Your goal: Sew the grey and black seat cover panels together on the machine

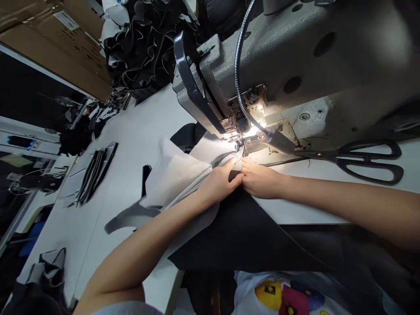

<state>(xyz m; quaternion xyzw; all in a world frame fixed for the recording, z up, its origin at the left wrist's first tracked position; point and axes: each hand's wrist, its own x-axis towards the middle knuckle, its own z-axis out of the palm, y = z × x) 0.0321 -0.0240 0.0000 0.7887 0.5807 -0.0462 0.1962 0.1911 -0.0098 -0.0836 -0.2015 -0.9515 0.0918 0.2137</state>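
Under the lit needle area of a grey sewing machine (210, 74) lies fabric made of white-grey pieces (180, 175) and a black piece (249, 232). My left hand (219, 181) pinches the fabric just in front of the presser foot, thumb toward the machine. Close against it, my right hand (260, 178) is closed on the fabric's right edge, its fingertips partly hidden. The black part hangs over the table's front edge toward my lap. Beside my right forearm, black-handled scissors (367, 159) rest on the machine bed and table.
A bendable lamp (278, 140) lights the needle. Dark fabric pieces are heaped (144, 48) behind the machine, near cardboard boxes (55, 43). A stack of dark pieces (96, 175) lies on the white table (114, 258) at left, with more cloth (49, 271) at the lower left.
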